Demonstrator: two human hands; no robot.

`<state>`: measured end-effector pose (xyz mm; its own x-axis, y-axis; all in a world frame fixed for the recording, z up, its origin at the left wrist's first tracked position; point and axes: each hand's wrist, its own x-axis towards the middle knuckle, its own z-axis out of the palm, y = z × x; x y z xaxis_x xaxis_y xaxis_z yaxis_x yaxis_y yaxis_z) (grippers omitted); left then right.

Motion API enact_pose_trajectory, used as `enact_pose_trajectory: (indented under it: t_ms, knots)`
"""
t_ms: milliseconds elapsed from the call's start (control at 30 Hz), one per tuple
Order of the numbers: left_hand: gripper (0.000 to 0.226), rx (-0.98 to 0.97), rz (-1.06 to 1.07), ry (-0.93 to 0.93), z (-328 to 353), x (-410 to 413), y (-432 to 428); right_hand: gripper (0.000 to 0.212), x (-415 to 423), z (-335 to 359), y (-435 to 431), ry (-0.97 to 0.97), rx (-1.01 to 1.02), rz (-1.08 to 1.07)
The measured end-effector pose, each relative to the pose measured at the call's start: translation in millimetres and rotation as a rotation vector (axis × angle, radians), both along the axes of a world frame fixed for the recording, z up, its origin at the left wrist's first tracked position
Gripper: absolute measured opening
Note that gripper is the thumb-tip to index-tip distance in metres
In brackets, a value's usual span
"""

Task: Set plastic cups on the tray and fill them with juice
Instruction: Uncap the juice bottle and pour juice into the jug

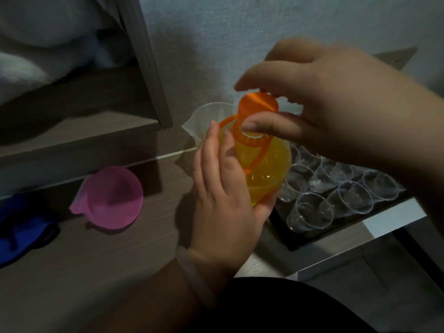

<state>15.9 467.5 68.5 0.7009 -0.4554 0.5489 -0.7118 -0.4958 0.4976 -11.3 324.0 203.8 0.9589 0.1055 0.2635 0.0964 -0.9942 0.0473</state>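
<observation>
Left hand (225, 188), lower centre of the frame: one smooth, pale, milky bangle (197, 277) worn at the wrist, plain and rounded in section. Right hand (336, 99), upper right: forearm uncovered to the frame edge, outline blurred. Bottom centre: black garment (276, 308), plain dark fabric, detail lost in shadow.

Grips yellow juice bottle (266, 169) w/ L hand (223, 188), pinches orange cap (258, 104) above its neck w/ R hand (324, 104). Under R hand: clear cups (346, 188) on dark tray (288, 239).
</observation>
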Motion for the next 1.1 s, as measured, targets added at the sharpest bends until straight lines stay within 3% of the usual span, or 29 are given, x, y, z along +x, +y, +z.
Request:
enact_pose_trajectory:
  t_ms: [200,367,433,600,700,1100]
  knots:
    - [0.102,0.016,0.005,-0.023,1.4,-0.8,0.4,0.044,-2.6,1.6,-1.6,-0.021,-0.01,0.047]
    - [0.104,-0.001,-0.007,-0.004,1.2,0.8,1.3,0.043,-10.2,-0.5,-2.8,-0.168,0.179,0.021]
    - [0.106,-0.005,-0.008,-0.008,0.6,1.0,1.0,0.04,-15.5,-8.5,-4.1,-0.249,0.414,0.017]
    - [0.106,-0.023,-0.018,-0.023,1.2,2.7,1.0,0.028,-37.7,-48.2,0.8,-0.379,1.315,0.006]
    - [0.105,-0.024,-0.024,-0.033,1.5,4.0,-0.1,0.029,-52.8,-73.0,12.9,-0.39,1.667,-0.127]
    - [0.103,-0.046,-0.035,-0.029,1.4,3.8,-0.2,0.024,-67.4,-100.3,35.0,-0.404,1.979,-0.338]
